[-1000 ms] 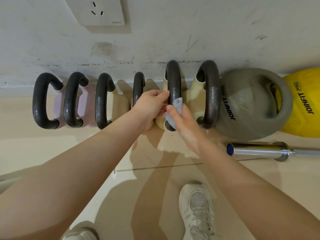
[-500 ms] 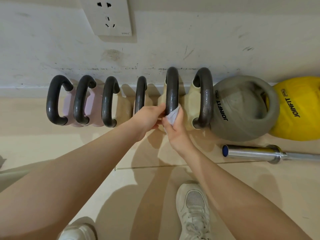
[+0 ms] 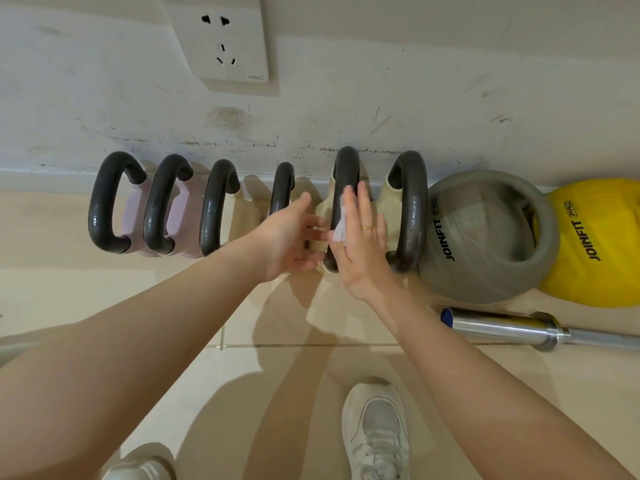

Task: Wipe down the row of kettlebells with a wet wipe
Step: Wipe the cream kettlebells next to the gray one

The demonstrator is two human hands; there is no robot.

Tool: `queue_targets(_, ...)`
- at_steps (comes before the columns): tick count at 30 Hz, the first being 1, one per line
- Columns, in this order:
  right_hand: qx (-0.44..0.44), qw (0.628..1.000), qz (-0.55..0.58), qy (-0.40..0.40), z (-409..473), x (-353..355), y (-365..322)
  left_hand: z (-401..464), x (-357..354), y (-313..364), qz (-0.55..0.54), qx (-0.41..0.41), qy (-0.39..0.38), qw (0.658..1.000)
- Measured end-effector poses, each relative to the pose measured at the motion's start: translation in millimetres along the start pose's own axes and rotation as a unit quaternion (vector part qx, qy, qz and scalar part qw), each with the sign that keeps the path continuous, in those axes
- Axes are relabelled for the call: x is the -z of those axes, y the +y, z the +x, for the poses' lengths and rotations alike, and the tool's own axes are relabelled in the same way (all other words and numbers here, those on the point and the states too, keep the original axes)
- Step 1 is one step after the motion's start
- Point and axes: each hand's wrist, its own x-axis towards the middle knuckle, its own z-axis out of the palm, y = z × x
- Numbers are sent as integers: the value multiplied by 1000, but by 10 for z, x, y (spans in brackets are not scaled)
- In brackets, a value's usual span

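The wet wipe, a small crumpled white scrap, sits just right of centre frame, pressed by my right hand against the dark handle of the fifth kettlebell, a cream one. My right fingers lie flat and together, pinning it. My left hand hovers beside, fingers loosely apart, holding nothing. The row of kettlebells runs across the middle against the scuffed wall: pink bodies left, cream centre, then grey and yellow ones right.
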Motion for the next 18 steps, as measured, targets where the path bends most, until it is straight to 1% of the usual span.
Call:
queue_targets(2, 36, 993, -113, -26, 166, 107, -33, 28, 65, 130, -71, -6, 3, 997)
queue_targets(3, 39, 984, -169, -48, 269, 164, -44, 45, 105, 187, -83, -17, 11, 996)
queue_targets(5, 31, 959, -267, -91, 477, 272, -71, 78, 162, 266, -82, -50, 29, 995)
queue_targets(7, 39, 937, -331, -106, 592, 323, -103, 108, 174, 283, -58, -90, 63, 992)
queue_targets(8, 55, 930, -348, -102, 597, 328, -128, 117, 169, 269, -39, -109, 79, 990)
queue_targets(10, 117, 917, -371, -87, 499, 295, -161, 113, 151, 213, -19, -133, 98, 986)
queue_targets(12, 193, 892, -402, -73, 362, 231, -156, 115, 131, 159, -20, -144, 99, 984)
queue_targets(14, 231, 877, -418, -58, 356, 199, -102, 106, 126, 147, -16, -151, 97, 984)
queue_targets(16, 218, 886, -408, -26, 461, 207, -79, 95, 154, 177, 18, -160, 99, 982)
queue_targets(18, 173, 896, -409, 24, 585, 230, -118, 74, 203, 222, 53, -174, 107, 977)
